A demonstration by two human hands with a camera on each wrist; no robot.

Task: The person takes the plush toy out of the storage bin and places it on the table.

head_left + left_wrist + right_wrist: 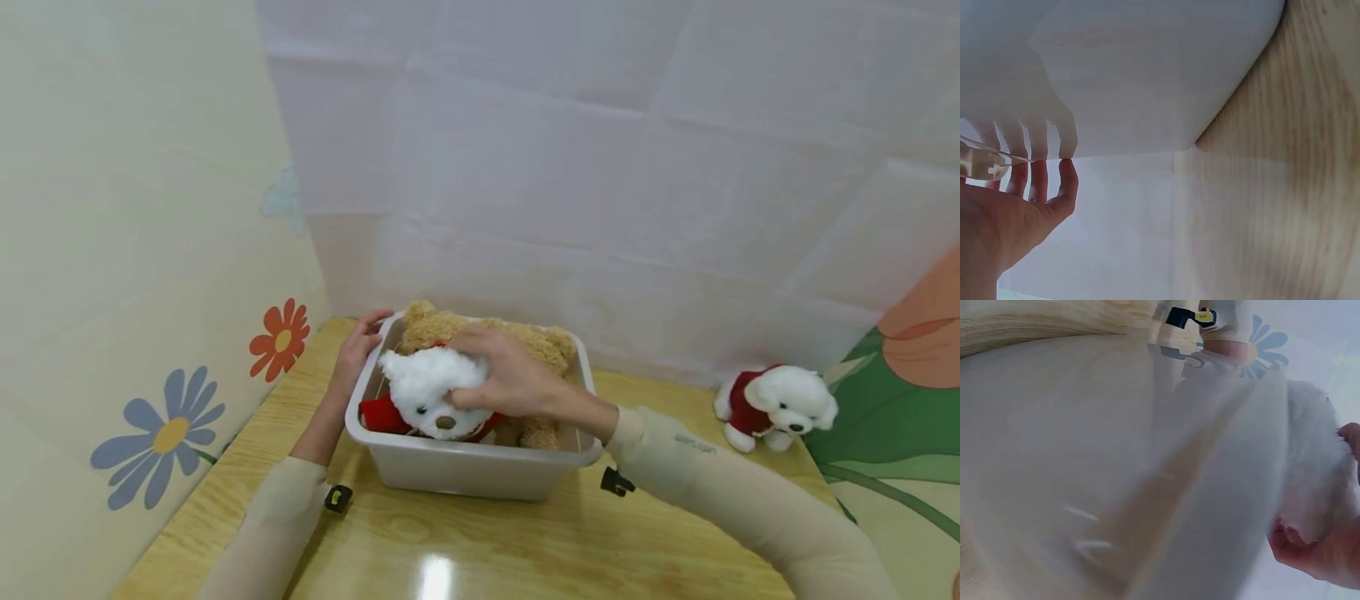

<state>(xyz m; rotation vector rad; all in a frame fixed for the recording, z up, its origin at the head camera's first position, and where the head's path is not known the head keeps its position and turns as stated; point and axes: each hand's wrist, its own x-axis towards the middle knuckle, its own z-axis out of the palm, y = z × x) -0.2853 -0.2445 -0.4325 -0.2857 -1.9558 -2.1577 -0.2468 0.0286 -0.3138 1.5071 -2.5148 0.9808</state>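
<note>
A white teddy bear (422, 385) in a red top lies face up in a pale plastic bin (465, 471). My right hand (504, 371) grips its head from above, fingers over the top and thumb beside the nose; in the right wrist view, thumb and fingers (1294, 553) press into white fur (1316, 462). Behind it, tan curly plush toys (438, 329) fill the bin's back and right side. At the bin's left side is my left hand (356, 358); in the left wrist view its fingertips touch the outer wall (1129, 94) just below the rim.
A white plush dog (795, 400) in a red top stands at the table's right. The wooden table (450, 533) meets a pale sheet-covered wall (525, 167) behind the bin. A flower-printed wall (172, 292) borders the left.
</note>
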